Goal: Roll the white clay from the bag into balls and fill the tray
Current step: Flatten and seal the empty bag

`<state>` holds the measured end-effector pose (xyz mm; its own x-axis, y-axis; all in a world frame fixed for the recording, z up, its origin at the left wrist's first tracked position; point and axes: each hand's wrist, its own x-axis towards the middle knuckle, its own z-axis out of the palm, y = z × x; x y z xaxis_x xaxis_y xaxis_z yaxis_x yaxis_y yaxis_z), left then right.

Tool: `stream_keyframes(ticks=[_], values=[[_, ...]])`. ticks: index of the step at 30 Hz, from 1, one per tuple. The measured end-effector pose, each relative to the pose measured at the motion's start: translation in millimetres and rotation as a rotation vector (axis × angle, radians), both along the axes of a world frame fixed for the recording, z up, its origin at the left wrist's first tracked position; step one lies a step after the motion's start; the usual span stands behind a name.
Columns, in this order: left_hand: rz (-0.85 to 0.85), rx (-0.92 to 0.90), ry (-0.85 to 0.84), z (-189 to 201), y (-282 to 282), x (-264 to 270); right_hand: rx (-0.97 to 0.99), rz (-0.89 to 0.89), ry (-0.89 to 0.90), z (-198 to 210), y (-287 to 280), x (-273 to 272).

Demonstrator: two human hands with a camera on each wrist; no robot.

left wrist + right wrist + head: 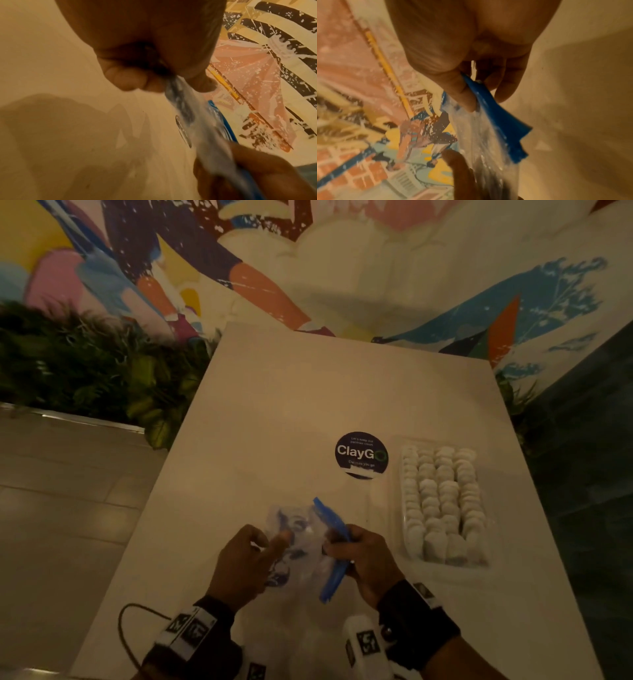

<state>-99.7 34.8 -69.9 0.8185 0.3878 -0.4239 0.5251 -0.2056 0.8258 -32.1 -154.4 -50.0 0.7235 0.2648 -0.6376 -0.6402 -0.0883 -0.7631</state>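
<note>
A clear plastic bag (301, 542) with a blue zip strip (334, 546) is held up between both hands over the near middle of the white table (274, 412). My left hand (246, 559) pinches the bag's left side (180, 102) between thumb and fingers. My right hand (363, 556) pinches the blue zip strip (496, 115) at the bag's right edge. The bag looks flat; I see no clay inside it. To the right, a clear tray (397, 508) holds several rows of white clay balls (442, 501).
A round dark "ClayGo" sticker (361, 455) lies on the table behind the bag, left of the tray. Green plants (85, 364) and a painted wall stand beyond the far and left edges. A tiled floor lies to the left.
</note>
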Motion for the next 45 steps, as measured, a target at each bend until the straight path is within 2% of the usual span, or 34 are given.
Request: stream_keyframes(ticks=[2,4,6,7,8,10,12,14,16,18,20,22,25,27,29,31,33,34,37,40,42,45], values=[[-0.020,-0.067,0.064,7.4,5.9,1.1,-0.019,0.078,-0.064,2.8,0.2,-6.0],[-0.020,-0.251,0.088,20.8,5.4,5.3,-0.015,0.164,-0.097,6.3,0.0,-9.4],[0.051,-0.451,0.030,33.0,0.8,12.2,-0.033,0.264,-0.113,10.1,0.8,-11.1],[0.102,-0.456,-0.011,31.6,-0.7,15.3,-0.057,0.312,-0.128,11.6,1.0,-10.9],[0.160,-0.409,-0.037,30.2,-1.6,18.3,-0.082,0.352,-0.149,13.0,0.8,-10.7],[0.199,-0.143,-0.070,18.1,1.2,22.3,-0.105,0.402,-0.187,13.9,-3.3,-9.4],[0.101,0.142,-0.078,7.7,7.3,20.9,-0.101,0.413,-0.209,14.3,-10.0,-8.8],[0.009,0.291,-0.085,4.7,7.5,17.8,-0.114,0.425,-0.252,15.5,-15.2,-10.2],[0.011,0.203,-0.104,9.1,3.1,17.2,-0.153,0.385,-0.310,17.5,-16.7,-11.8],[0.016,0.086,-0.146,13.1,-4.5,17.4,-0.119,0.283,-0.217,17.3,-13.2,-11.3],[-0.002,0.086,-0.171,16.6,-10.5,19.2,-0.040,0.227,-0.084,18.8,-5.8,-11.0],[0.027,0.007,-0.174,18.4,-11.6,20.6,-0.034,0.186,-0.122,20.9,0.8,-11.4],[-0.009,-0.358,0.028,20.0,-10.8,14.5,-0.138,0.063,-0.238,18.4,1.6,-8.6],[-0.067,-0.482,0.096,21.5,-17.1,3.8,-0.172,0.042,-0.273,17.5,2.5,-6.0],[-0.041,-0.372,0.019,19.1,-22.9,-2.3,-0.251,-0.005,-0.309,12.4,3.5,-3.8],[-0.071,-0.074,-0.058,12.5,-20.8,-1.8,-0.377,-0.145,-0.380,4.1,1.9,-0.1],[-0.176,0.218,-0.042,8.6,-14.1,0.2,-0.448,-0.278,-0.450,-2.2,0.8,2.0],[-0.220,0.302,-0.005,8.0,-10.9,0.8,-0.462,-0.300,-0.463,-2.7,2.6,0.2],[-0.210,0.285,0.052,7.8,-2.4,3.3,-0.390,-0.235,-0.425,-2.1,7.8,-9.6],[-0.218,0.000,-0.041,15.8,9.7,4.2,-0.220,-0.058,-0.277,7.7,-5.9,-4.3],[-0.323,-0.136,-0.062,27.9,17.3,5.7,-0.104,0.020,-0.172,17.1,-19.5,8.9],[-0.530,-0.171,-0.042,42.5,16.9,12.7,0.006,0.262,-0.094,31.4,-20.3,20.2]])
